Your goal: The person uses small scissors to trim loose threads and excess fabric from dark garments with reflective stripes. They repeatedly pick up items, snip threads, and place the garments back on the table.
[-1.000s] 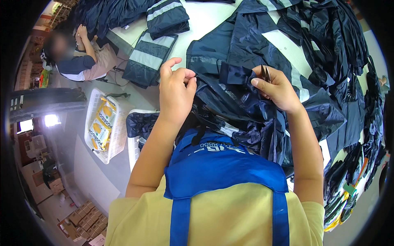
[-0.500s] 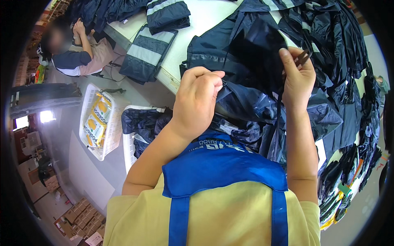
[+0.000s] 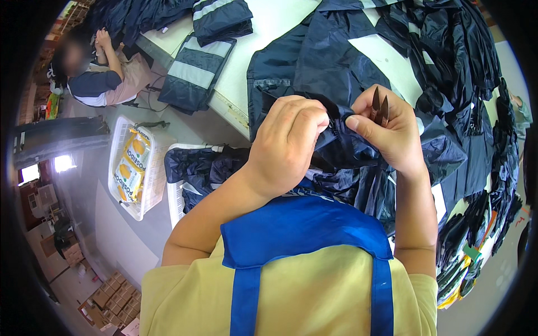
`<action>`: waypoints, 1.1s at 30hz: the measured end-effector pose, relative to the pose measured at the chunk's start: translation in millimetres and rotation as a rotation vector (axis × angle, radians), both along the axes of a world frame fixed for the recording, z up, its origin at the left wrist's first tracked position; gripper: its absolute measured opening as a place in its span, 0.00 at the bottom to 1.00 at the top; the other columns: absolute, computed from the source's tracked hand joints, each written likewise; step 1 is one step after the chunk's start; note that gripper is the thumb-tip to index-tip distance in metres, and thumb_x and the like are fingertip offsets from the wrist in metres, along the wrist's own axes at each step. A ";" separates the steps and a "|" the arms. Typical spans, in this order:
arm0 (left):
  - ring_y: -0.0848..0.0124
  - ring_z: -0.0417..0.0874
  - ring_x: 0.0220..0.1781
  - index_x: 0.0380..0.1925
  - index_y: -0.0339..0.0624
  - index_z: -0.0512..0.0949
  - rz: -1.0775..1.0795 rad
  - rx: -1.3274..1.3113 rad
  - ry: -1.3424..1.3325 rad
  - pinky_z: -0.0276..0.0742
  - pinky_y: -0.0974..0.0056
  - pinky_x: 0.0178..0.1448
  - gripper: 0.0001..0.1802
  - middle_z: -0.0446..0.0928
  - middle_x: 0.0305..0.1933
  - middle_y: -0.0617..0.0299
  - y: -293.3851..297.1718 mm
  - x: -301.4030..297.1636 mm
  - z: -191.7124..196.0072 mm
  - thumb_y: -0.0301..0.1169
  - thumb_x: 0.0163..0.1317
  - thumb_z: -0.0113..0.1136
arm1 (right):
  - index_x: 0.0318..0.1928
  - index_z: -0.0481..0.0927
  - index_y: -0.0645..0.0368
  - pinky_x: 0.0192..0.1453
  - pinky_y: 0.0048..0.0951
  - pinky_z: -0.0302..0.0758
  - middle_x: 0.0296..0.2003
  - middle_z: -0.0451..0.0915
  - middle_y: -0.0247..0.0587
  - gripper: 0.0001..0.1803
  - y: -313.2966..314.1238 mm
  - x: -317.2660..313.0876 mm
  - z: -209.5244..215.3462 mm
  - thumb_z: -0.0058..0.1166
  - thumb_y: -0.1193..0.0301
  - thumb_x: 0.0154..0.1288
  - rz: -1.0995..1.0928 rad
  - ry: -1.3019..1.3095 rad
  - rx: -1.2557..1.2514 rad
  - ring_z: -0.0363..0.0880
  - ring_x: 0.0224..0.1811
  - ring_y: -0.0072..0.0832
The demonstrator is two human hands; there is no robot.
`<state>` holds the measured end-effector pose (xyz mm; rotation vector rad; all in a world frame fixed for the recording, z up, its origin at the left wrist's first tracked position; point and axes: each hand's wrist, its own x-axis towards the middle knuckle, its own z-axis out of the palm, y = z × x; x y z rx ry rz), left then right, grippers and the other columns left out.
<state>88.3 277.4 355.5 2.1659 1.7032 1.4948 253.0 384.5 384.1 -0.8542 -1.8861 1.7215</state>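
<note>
A dark navy garment (image 3: 336, 61) of thin, shiny fabric is spread over the white table, and its near edge is gathered between my hands. My left hand (image 3: 288, 143) is closed, pinching that edge with thumb and fingers. Close beside it, my right hand (image 3: 392, 131) grips a pair of thread snips (image 3: 380, 106), whose two pointed blades stick up between the fingers, slightly apart. The right thumb and fingertips also press on the garment's edge. The exact spot between the fingertips is partly hidden by the knuckles.
Folded dark garments with grey stripes (image 3: 193, 73) lie at the white table's (image 3: 232, 95) left edge. A white basket (image 3: 154, 179) holds yellow-and-white packages; another basket (image 3: 175, 190) holds dark garments. Dark clothes (image 3: 476, 101) pile up on the right. A person (image 3: 98, 81) sits far left.
My right hand has come down and left, bringing the garment's edge close to my left hand. The snips now point upward. My left hand has shifted slightly right.
</note>
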 end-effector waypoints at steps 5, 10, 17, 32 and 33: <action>0.55 0.78 0.39 0.34 0.34 0.73 0.010 -0.015 0.015 0.75 0.59 0.44 0.11 0.76 0.37 0.52 1.8 1.6 4.5 0.16 0.50 0.60 | 0.28 0.74 0.63 0.27 0.16 0.64 0.20 0.71 0.25 0.08 -3.0 -2.1 13.6 0.62 0.77 0.54 -0.003 -0.142 0.056 0.64 0.23 0.10; 0.55 0.78 0.39 0.32 0.35 0.73 0.020 -0.008 0.101 0.75 0.59 0.43 0.12 0.76 0.37 0.52 2.8 0.9 8.3 0.16 0.47 0.61 | 0.28 0.73 0.64 0.28 0.19 0.69 0.19 0.72 0.32 0.07 -7.2 -5.8 21.3 0.60 0.79 0.51 0.010 -0.209 0.223 0.68 0.24 0.13; 0.57 0.77 0.39 0.30 0.38 0.74 0.012 -0.055 0.172 0.74 0.59 0.43 0.10 0.76 0.36 0.55 3.6 -0.2 23.2 0.19 0.46 0.62 | 0.27 0.72 0.64 0.27 0.18 0.66 0.20 0.73 0.30 0.07 -13.3 -6.9 15.4 0.59 0.79 0.53 -0.054 -0.102 0.145 0.66 0.24 0.12; 0.60 0.74 0.43 0.32 0.45 0.75 -0.021 -0.339 0.163 0.64 0.59 0.52 0.08 0.78 0.34 0.60 15.1 -8.6 39.1 0.32 0.54 0.64 | 0.32 0.74 0.61 0.28 0.16 0.63 0.24 0.72 0.26 0.05 -15.2 -1.8 -28.3 0.58 0.77 0.60 -0.182 0.199 0.134 0.65 0.26 0.10; 0.62 0.74 0.41 0.31 0.45 0.76 -0.004 -0.361 0.198 0.63 0.59 0.51 0.09 0.78 0.32 0.62 18.1 -8.7 39.8 0.34 0.54 0.64 | 0.32 0.75 0.61 0.28 0.16 0.63 0.24 0.72 0.26 0.04 -13.2 -2.3 -26.3 0.58 0.77 0.60 -0.162 0.182 0.135 0.65 0.26 0.10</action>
